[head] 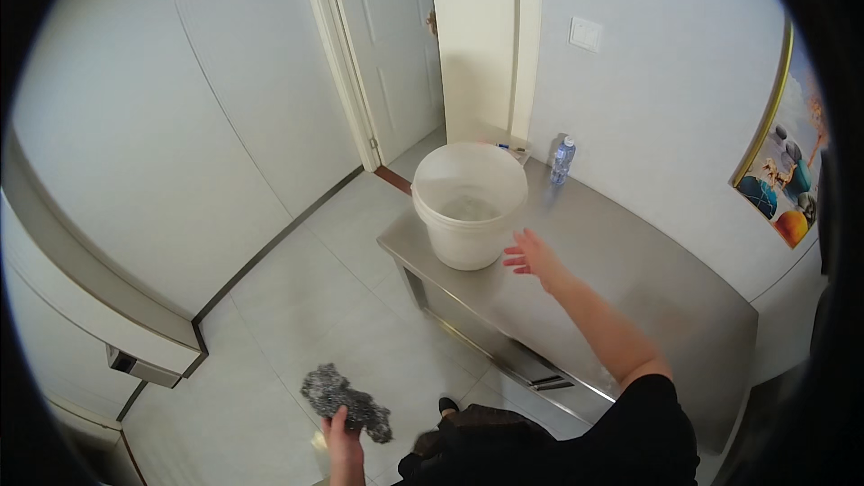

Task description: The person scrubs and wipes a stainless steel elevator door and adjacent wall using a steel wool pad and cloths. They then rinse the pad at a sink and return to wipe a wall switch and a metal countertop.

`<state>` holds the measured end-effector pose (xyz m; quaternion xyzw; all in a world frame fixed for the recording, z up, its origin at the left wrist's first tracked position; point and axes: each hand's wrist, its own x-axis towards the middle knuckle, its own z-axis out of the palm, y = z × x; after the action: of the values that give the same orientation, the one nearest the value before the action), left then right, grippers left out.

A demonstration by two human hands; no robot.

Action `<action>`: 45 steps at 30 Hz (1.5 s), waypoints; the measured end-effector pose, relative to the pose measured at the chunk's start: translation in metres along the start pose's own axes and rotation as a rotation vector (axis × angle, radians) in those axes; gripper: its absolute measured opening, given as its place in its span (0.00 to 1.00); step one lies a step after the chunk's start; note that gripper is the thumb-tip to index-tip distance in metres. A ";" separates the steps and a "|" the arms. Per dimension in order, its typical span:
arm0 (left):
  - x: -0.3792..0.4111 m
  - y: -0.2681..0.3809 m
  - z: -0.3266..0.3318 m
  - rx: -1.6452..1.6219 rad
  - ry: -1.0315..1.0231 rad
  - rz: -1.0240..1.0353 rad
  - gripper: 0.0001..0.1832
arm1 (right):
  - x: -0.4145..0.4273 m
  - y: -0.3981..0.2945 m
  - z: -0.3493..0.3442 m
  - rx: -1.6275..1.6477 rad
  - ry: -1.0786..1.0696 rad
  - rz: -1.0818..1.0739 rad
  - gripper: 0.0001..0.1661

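My left hand (344, 444) grips a crumpled, speckled dark grey bundle (329, 388), low over the floor; its material is hard to make out. My right hand (530, 258) is stretched out over the stainless steel counter (628, 277), fingers apart, holding nothing. Just beyond those fingers, a white plastic bucket (466, 243) stands upright near the counter's left end. Its top is uncovered, and its inside looks greyish at the bottom; whether anything lies in it is unclear.
Against the wall, a clear plastic bottle (563, 160) with a white cap stands on the counter. Small items (513, 148) lie partly hidden behind the bucket. A white door (388, 47) stands beyond. Below the counter's front edge is tiled floor (297, 324).
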<state>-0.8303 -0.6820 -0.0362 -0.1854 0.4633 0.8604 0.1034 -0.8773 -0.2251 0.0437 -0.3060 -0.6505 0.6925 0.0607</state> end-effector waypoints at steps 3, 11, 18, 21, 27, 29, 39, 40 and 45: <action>0.052 0.015 -0.008 -0.030 0.033 -0.001 0.24 | 0.029 -0.021 -0.005 0.051 0.023 0.115 0.44; 0.205 0.046 0.008 0.095 -0.034 -0.220 0.18 | 0.056 -0.029 -0.006 0.246 0.019 0.355 0.32; 0.318 0.078 0.141 0.184 -0.298 -0.354 0.20 | 0.020 -0.032 0.036 0.395 0.375 0.275 0.27; 0.360 0.077 0.182 0.286 -0.429 -0.384 0.23 | -0.013 -0.047 0.048 0.471 0.561 0.320 0.26; 0.401 0.069 0.253 0.423 -0.534 -0.503 0.22 | -0.066 -0.039 0.024 0.638 0.830 0.308 0.25; 0.404 0.052 0.264 0.442 -0.530 -0.535 0.21 | -0.080 -0.033 0.015 0.614 0.898 0.292 0.24; 0.356 0.026 0.355 0.730 -0.834 -0.705 0.24 | -0.094 0.008 -0.049 1.040 1.200 -0.006 0.23; 0.350 0.020 0.362 0.774 -0.885 -0.705 0.25 | -0.088 0.009 -0.054 1.066 1.241 -0.046 0.25; 0.326 -0.010 0.383 0.823 -1.008 -0.669 0.25 | -0.036 0.018 -0.041 1.094 1.335 -0.269 0.33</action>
<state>-1.2094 -0.3543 0.0132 0.1556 0.5639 0.5199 0.6226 -0.8218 -0.2098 0.0410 -0.4961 -0.0858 0.5706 0.6488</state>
